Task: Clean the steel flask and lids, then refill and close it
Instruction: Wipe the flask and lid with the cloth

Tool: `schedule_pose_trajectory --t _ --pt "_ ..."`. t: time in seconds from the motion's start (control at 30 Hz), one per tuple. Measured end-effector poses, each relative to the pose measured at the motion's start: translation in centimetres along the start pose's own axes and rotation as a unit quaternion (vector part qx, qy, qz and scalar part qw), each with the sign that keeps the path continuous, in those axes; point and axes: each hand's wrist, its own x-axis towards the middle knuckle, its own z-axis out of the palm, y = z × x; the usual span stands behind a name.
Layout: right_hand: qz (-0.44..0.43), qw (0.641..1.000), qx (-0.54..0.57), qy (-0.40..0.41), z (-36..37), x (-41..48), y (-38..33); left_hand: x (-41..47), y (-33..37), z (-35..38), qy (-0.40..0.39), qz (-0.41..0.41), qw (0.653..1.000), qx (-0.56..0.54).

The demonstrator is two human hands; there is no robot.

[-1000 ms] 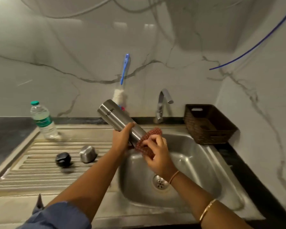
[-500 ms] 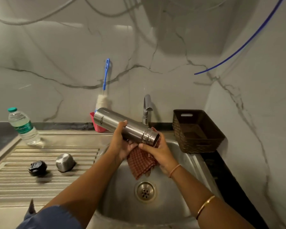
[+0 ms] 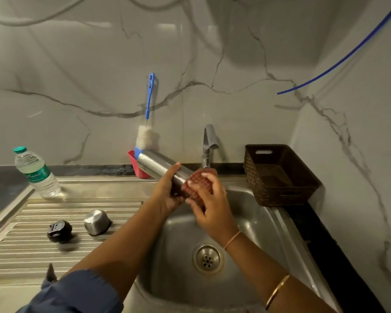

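My left hand (image 3: pixel 167 190) grips the steel flask (image 3: pixel 155 164) around its middle, holding it tilted over the sink, base up and to the left. My right hand (image 3: pixel 207 201) holds a red checked cloth (image 3: pixel 198 180) wrapped over the flask's mouth end, which is hidden. On the ribbed drainboard (image 3: pixel 16 249) to the left lie the steel cup lid (image 3: pixel 96 222) and the black inner stopper (image 3: pixel 59 230).
A plastic water bottle (image 3: pixel 35 172) stands at the drainboard's back left. A blue bottle brush (image 3: pixel 148 123) sits in a red holder (image 3: pixel 137 169) behind the flask. The tap (image 3: pixel 208 144) is behind the sink basin (image 3: pixel 183 236); a brown basket (image 3: pixel 278 175) is at right.
The cloth that hung below the flask's mouth is now bunched over that end under my right hand. The flask stays tilted in my left hand; the camera view shifted.
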Motion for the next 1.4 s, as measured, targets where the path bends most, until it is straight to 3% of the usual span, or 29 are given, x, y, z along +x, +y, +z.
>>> schedule_pose_trajectory --t 0.07,0.13,0.2,0.27,0.37,0.47,0.6,0.7,0.77,0.83,0.9,0.97,1.0,1.07,1.13,1.17,1.2,1.27,1.33,1.4 --pt "0.036 0.997 0.061 -0.016 0.3 -0.2 -0.7 0.1 0.2 -0.4 -0.001 0.014 1.0 -0.002" --pt "0.072 0.992 0.105 0.025 0.2 0.3 -0.8 0.0 0.4 -0.7 -0.015 0.035 0.999 0.006" --pt "0.055 0.994 0.074 0.051 0.2 0.7 -0.6 -0.2 0.5 -0.6 -0.039 0.051 0.998 0.015" --pt "0.062 0.994 0.079 0.036 0.1 1.1 -1.0 -0.4 0.8 -0.6 -0.061 0.064 0.996 0.019" --pt "0.144 0.982 0.119 -0.003 0.0 1.8 -1.4 -0.2 1.3 -0.8 -0.089 0.089 0.992 0.021" --pt "0.2 0.976 0.076 -0.046 0.3 2.5 -1.9 -0.2 1.3 -1.0 -0.107 0.103 0.988 0.04" --pt "0.207 0.975 0.039 -0.07 0.3 2.7 -1.8 0.2 1.0 -1.1 -0.143 0.106 0.984 0.029" --pt "0.268 0.921 0.207 -0.191 -1.2 3.1 -0.7 0.5 1.1 -1.8 -0.177 0.077 0.981 0.032" --pt "0.283 0.899 0.246 -0.225 -1.6 3.2 0.1 0.7 1.4 -2.1 -0.196 0.052 0.979 0.026" --pt "0.27 0.929 0.19 -0.164 -1.1 3.0 -0.1 0.9 1.8 -1.7 -0.181 0.046 0.981 0.062" --pt "0.249 0.965 0.007 -0.084 0.1 2.5 -1.0 1.0 1.7 -0.8 -0.122 0.038 0.983 0.135" --pt "0.215 0.961 -0.171 -0.031 1.3 1.7 -1.4 1.1 0.9 -0.2 -0.062 0.021 0.987 0.144" --pt "0.211 0.959 -0.186 -0.033 1.7 1.5 -1.3 1.3 0.5 -0.3 -0.046 0.022 0.99 0.129" --pt "0.255 0.963 -0.022 -0.089 1.0 1.8 -0.8 1.4 0.3 -0.8 -0.059 0.042 0.99 0.119" --pt "0.322 0.902 0.226 -0.18 -0.5 2.5 -0.3 1.2 0.7 -1.3 -0.121 0.037 0.986 0.112" --pt "0.326 0.885 0.263 -0.201 -0.9 2.7 -0.2 1.1 1.0 -1.3 -0.141 0.03 0.984 0.104" --pt "0.317 0.898 0.24 -0.189 -0.9 2.9 -0.4 1.1 1.3 -1.0 -0.145 0.025 0.984 0.101" --pt "0.292 0.947 0.08 -0.103 0.0 2.8 -1.5 1.1 1.6 0.1 -0.106 0.02 0.986 0.126" --pt "0.266 0.962 -0.045 -0.033 1.0 2.5 -2.2 1.1 1.4 1.1 -0.036 0.017 0.987 0.158" --pt "0.284 0.955 0.052 -0.069 1.1 2.4 -1.6 1.1 1.2 1.2 -0.014 0.02 0.986 0.164"
